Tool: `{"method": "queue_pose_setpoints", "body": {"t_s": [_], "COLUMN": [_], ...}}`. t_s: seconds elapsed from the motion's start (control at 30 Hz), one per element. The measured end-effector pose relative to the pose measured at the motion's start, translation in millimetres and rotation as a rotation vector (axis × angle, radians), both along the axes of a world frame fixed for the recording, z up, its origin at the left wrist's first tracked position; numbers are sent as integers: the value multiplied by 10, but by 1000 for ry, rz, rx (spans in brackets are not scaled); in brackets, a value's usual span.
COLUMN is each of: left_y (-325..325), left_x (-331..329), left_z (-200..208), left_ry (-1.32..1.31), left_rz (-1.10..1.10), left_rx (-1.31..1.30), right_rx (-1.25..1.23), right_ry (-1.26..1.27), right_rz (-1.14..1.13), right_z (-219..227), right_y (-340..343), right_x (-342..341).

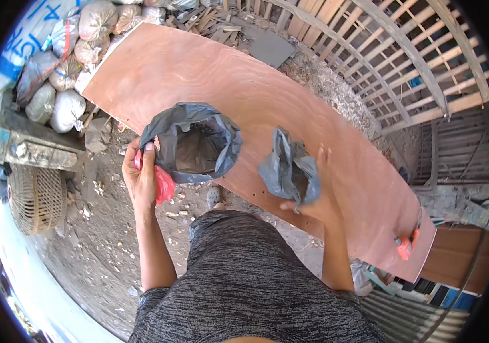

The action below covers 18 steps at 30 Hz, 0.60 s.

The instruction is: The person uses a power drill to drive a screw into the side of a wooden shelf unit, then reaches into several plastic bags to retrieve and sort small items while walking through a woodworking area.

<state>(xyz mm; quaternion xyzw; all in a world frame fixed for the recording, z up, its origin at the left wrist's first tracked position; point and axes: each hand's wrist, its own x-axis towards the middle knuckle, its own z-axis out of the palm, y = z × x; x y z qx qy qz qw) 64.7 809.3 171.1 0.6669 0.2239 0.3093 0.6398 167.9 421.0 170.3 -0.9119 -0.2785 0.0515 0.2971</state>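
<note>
While the left hand [143, 177] pinches the near-left rim of a large blue-grey plastic bag [163, 150] between thumb and curled fingers, a crumpled translucent red plastic bag [165, 186] hangs at the same fingers. To handle this pair well, the thumb should bear firmly on the folded rim, so the wide mouth faces upward without sagging, and the red plastic should hang clear of that mouth. The large bag lies just right of the left hand, touching it, over the near edge of the board; whether it rests there cannot be told.

The right hand [322, 204], slightly blurred, has its fingers spread and its thumb well out, not closed around anything. A smaller, crumpled blue-grey plastic bag [281, 163] lies just left of its palm, seemingly against it; a light, soft thing like this would probably need a gentle pinch at the rim.

Beneath both bags stretches a long reddish-brown plywood sheet [256, 86], with an orange-red hand tool [405, 246] near its right end. Beyond it, pale stuffed sacks [68, 110] pile up at left.
</note>
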Motion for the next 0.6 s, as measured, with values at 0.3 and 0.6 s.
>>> {"method": "queue_pose_setpoints", "body": {"t_s": [0.3,0.6], "left_y": [-215,-269], "left_x": [42,-128], "left_z": [107,61], "left_ry": [6,57], "left_rz": [-99,-38], "left_rx": [-26,46], "right_rx": [701,1486], "right_ry": [-90,1109], "right_rz": [-344,220], "right_z": [-635,507], "right_y": [573,1962], "right_x": [569,273]}}
